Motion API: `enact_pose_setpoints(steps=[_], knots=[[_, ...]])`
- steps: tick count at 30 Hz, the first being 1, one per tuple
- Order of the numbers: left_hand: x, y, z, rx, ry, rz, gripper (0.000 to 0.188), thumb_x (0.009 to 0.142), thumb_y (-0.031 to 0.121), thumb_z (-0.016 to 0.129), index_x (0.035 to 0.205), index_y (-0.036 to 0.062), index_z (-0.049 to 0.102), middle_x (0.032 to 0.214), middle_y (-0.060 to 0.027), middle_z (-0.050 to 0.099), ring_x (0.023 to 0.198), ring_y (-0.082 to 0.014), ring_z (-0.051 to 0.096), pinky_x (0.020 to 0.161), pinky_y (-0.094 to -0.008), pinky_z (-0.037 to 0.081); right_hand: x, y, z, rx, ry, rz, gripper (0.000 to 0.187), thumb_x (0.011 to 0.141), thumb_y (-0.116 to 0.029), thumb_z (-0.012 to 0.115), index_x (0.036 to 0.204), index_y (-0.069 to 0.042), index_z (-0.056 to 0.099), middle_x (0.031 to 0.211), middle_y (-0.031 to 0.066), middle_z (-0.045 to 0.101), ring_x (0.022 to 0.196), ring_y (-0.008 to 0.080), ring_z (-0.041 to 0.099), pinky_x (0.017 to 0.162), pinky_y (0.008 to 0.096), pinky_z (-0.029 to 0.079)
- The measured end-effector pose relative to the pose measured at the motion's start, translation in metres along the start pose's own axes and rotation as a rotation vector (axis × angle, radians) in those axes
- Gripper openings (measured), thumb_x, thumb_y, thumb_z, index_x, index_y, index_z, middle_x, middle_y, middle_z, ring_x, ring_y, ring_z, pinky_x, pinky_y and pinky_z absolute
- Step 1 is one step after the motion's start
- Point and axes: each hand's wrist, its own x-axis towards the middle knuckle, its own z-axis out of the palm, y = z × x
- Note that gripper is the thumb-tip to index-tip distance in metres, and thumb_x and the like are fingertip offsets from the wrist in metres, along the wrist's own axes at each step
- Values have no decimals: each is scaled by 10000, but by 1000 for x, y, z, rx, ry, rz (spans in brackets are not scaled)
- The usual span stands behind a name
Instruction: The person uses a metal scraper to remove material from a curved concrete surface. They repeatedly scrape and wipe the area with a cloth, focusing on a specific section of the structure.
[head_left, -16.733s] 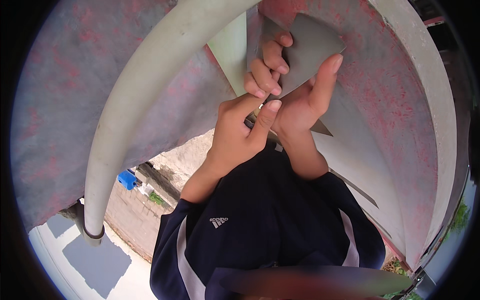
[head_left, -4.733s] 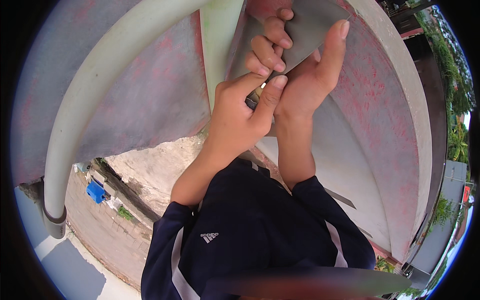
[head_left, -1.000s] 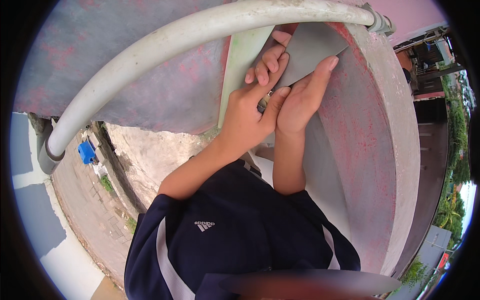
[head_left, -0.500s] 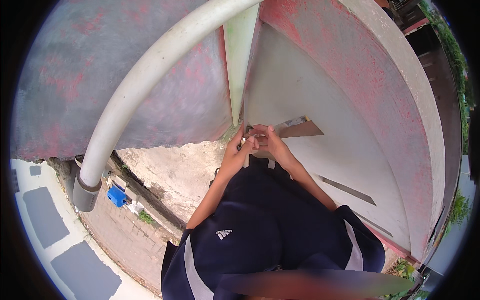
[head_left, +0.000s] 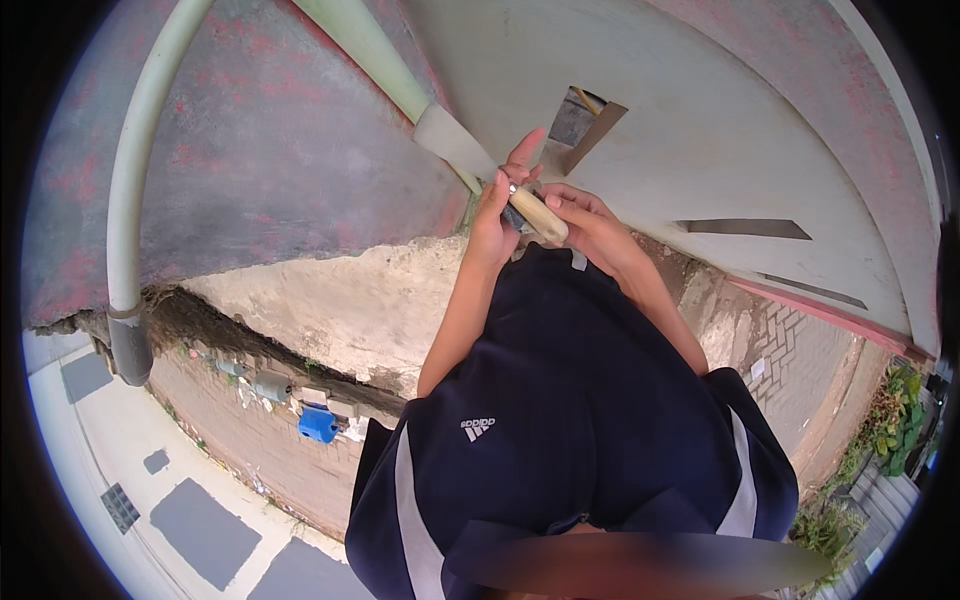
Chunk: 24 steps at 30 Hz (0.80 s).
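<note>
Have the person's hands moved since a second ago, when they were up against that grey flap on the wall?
Yes. Both the left hand and right hand have come down and away from the grey flap, now holding a wooden-handled tool just below it.

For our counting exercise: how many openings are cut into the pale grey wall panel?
3: a square cut-out above the hands, a long slit further right, and a thinner slit below that. Others may lie beyond the frame.
</note>
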Motion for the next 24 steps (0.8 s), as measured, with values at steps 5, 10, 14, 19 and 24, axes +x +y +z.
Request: enact_pose_setpoints(steps=[5,10,14,19,24], knots=[[-24,5,4,-22,-77,42,360,1048,470,412,995,232,677,1625,-182,238,1522,-364,142,1208,-585,104,-25,14,-10,-92,164,-13,252,963,-205,672,1154,-41,652,967,-31,653,819,69,565,725,250,456],[-64,6,24,72,341,50,365,1064,437,411,902,166,594,957,-48,605,1119,-248,604,1060,-479,415,-73,24,-26,-194,496,-295,195,938,-191,697,1075,-55,666,932,-46,633,793,69,536,723,240,442],[-108,4,51,147,342,-241,266,1042,345,524,927,108,562,693,25,427,555,-101,484,637,-322,474,-107,39,-20,-308,553,-442,264,908,-107,724,1138,-20,631,958,-4,622,851,76,553,751,233,456],[-146,-11,82,282,440,-327,287,980,240,660,1161,24,604,649,21,509,489,-54,413,508,-255,426,-134,71,8,-227,470,-377,341,893,-142,724,1177,16,624,989,62,638,871,112,606,703,264,493],[-170,15,79,367,274,-389,440,954,298,697,1237,-28,612,708,9,562,495,-53,431,532,-252,455,-142,94,39,-245,435,-349,385,888,-101,733,1230,11,599,983,64,630,857,108,621,663,248,499]])
